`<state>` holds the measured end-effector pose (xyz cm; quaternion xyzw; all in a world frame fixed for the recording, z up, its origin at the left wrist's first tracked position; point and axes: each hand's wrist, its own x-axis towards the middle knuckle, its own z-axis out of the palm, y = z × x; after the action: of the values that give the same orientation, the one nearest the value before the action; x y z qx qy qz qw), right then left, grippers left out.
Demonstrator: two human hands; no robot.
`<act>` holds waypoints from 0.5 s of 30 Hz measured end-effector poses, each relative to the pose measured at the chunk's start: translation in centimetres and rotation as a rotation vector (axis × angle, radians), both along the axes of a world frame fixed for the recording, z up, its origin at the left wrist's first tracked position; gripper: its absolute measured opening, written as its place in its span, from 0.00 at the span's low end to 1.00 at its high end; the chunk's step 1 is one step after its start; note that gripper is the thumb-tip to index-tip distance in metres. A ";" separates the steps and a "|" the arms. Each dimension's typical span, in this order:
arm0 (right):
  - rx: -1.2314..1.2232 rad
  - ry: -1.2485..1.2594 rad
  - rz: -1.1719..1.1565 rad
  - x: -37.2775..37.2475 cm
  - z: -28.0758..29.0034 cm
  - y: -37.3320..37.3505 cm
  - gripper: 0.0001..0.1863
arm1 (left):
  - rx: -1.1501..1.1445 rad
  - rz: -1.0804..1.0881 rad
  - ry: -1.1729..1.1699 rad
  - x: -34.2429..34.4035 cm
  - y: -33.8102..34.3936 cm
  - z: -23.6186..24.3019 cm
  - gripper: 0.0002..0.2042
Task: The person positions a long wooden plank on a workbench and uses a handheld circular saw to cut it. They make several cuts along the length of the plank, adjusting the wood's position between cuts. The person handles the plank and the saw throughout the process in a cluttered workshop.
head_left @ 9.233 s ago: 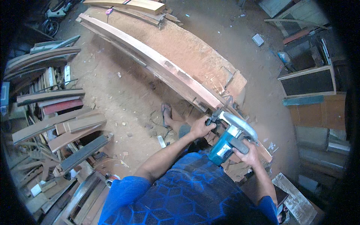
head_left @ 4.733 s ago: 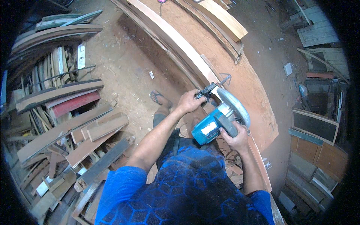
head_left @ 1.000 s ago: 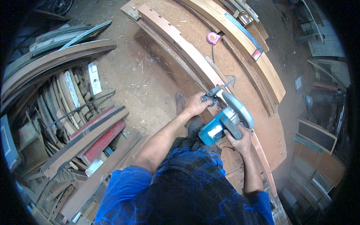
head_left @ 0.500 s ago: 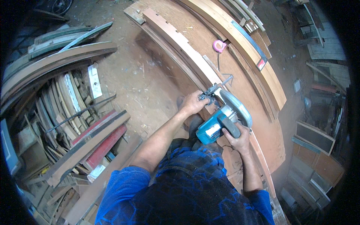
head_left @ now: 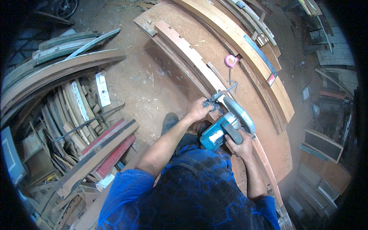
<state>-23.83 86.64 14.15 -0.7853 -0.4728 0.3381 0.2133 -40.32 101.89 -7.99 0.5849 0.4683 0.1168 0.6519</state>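
1. Head view, nearest: blue patterned shirt along the lower edge, both forearms reaching up from it.
2. Right hand (head_left: 240, 145): fingers wrapped tight around the black rear handle of a teal circular saw (head_left: 225, 126).
3. Left hand (head_left: 199, 110): closed on the saw's metal front fitting.
4. Saw position: sitting on a long curved plank (head_left: 188, 53), near its close end.
5. Plank support: wide brown board (head_left: 245, 96), dusted with sawdust.
6. Pink tape measure (head_left: 231, 60): round, lying on the board just beyond the saw.
7. Label (head_left: 271, 79): small red and white rectangle, stuck on a second curved beam (head_left: 237, 42) to the right.
8. Timber stack (head_left: 69, 115): left side, bent strips, a red bar, a white slat.
9. Framed panels (head_left: 324, 143): far right, leaning.
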 end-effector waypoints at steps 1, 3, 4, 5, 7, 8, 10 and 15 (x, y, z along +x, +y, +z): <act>-0.017 -0.004 0.007 -0.3 0.4 0.5 0.18 | 0.000 0.000 -0.012 -0.3 0.5 0.3 0.15; -0.024 -0.010 0.018 -0.7 0.6 1.5 0.18 | -0.004 0.000 0.033 -0.8 1.6 0.8 0.18; -0.013 -0.012 0.022 -0.7 0.5 2.0 0.18 | -0.001 -0.001 0.057 -1.0 2.4 0.9 0.20; -0.003 -0.015 0.026 -0.7 0.5 2.6 0.19 | -0.001 -0.002 0.072 -1.2 3.0 1.1 0.20; 0.021 -0.023 0.042 -1.3 0.4 3.5 0.19 | -0.014 -0.010 0.094 -1.8 4.0 2.2 0.21; 0.033 -0.027 0.050 -1.5 0.4 4.0 0.20 | -0.029 -0.012 0.091 -1.9 4.5 2.2 0.21; 0.034 -0.025 0.048 -1.8 0.5 4.8 0.20 | -0.063 0.000 0.086 -2.2 5.4 1.5 0.21; 0.109 -0.027 0.050 -2.1 -0.8 6.7 0.19 | 0.051 -0.011 0.109 -3.1 6.7 0.8 0.22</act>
<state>-25.94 93.35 13.39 -0.7650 -0.5127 0.3064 0.2408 -43.39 108.57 -7.21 0.6094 0.4968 0.0932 0.6108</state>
